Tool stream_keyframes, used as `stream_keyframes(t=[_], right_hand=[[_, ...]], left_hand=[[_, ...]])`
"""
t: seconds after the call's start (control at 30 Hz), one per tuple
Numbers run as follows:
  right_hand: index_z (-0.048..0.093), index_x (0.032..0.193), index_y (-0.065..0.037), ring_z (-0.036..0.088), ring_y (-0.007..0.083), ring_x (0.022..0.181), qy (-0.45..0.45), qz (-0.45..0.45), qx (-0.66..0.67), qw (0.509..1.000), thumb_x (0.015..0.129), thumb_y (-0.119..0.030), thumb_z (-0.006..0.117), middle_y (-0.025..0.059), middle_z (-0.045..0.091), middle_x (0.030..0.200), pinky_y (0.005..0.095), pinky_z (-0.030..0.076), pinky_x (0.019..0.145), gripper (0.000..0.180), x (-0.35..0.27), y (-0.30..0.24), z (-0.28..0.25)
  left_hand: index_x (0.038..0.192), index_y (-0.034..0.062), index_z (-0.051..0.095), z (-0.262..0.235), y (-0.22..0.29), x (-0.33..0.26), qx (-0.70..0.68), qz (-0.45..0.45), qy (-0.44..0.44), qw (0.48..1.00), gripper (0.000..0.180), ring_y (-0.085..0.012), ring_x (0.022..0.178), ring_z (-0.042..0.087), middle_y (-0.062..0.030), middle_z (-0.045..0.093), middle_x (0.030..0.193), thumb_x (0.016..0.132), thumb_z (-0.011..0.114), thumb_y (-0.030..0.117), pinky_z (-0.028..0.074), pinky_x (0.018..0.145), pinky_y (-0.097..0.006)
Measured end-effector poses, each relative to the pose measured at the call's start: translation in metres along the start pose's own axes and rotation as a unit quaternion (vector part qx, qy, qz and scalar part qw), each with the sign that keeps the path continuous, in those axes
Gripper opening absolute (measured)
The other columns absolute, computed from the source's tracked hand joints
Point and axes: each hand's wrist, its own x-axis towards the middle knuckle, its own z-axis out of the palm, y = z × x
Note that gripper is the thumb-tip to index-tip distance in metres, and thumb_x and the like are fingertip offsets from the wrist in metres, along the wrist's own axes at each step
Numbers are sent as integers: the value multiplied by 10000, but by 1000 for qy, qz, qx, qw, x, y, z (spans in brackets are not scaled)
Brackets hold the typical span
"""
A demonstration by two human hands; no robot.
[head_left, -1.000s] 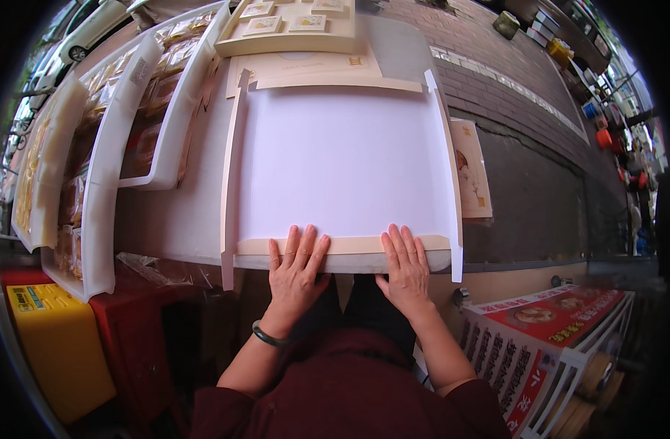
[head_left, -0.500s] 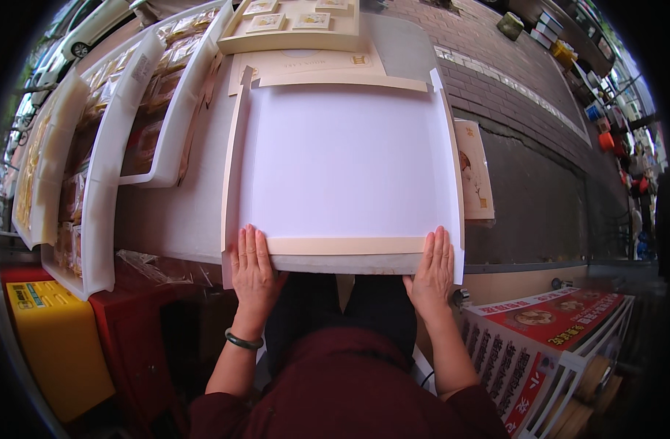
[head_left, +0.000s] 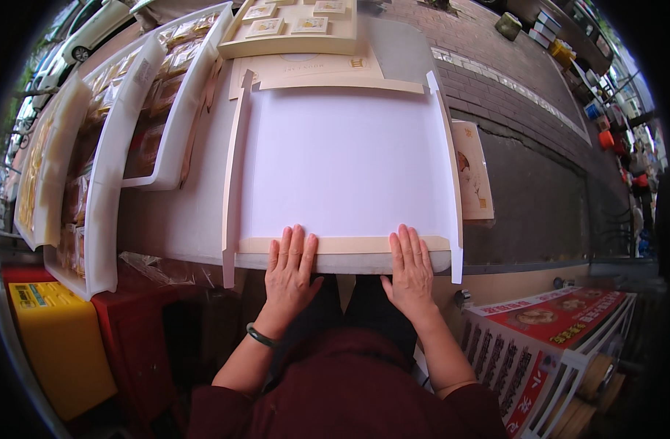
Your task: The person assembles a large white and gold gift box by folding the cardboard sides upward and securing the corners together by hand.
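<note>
A large cardboard box blank point(head_left: 342, 161), white inside with cream edge flaps, lies in front of me on the grey table point(head_left: 167, 227). Its side walls stand partly up, and end tabs stick out at the corners. My left hand point(head_left: 290, 271) rests with fingers stretched on the near flap, left of its middle. On the same flap, toward the right, lie the outstretched fingers of my right hand point(head_left: 411, 274). Neither hand grasps anything; both thumbs point inward below the table edge. A green bangle point(head_left: 262, 335) circles my left wrist.
White plastic trays point(head_left: 101, 212) of wrapped baked goods stand at the left. Beyond the blank are a cream box point(head_left: 291, 44) with small square packs and a flat cream card point(head_left: 364, 67). A printed cream packet point(head_left: 472, 168) lies right. Below left sits a yellow box point(head_left: 61, 344).
Both hands have slid inward from the blank's near corners to the near flap. That flap looks pressed slightly, and the left corner tab is now uncovered.
</note>
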Motion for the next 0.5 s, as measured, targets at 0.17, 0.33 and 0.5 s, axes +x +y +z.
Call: stream_keyframes(t=[0.17,0.33,0.5], right_hand=[[281,1520,72,237,434,1500,-1,60,-19,998,654,-171,876,291,256,1595,553,218,1213,1078,9,-19,1],[415,1490,-13,363,316,1466,-17,-72,17,997,702,-70,776,148,398,1569,469,277,1207,868,23,-28,6],[355,1525,-35,325,325,1484,-7,33,-9,999,633,-105,865,148,344,1599,458,263,1217,1030,-4,16,-7]], left_hand=[[1529,-9,327,-5,20,9,12,-85,-4,996,1096,-471,1492,253,-310,301,1574,629,884,271,171,1214,-582],[1508,68,416,17,27,22,-23,72,-7,997,949,-366,1492,314,-194,367,1581,673,838,225,225,1206,-555],[1501,165,460,-11,-15,2,4,-8,2,1000,909,-374,1493,315,-185,371,1585,685,856,225,237,1203,-549]])
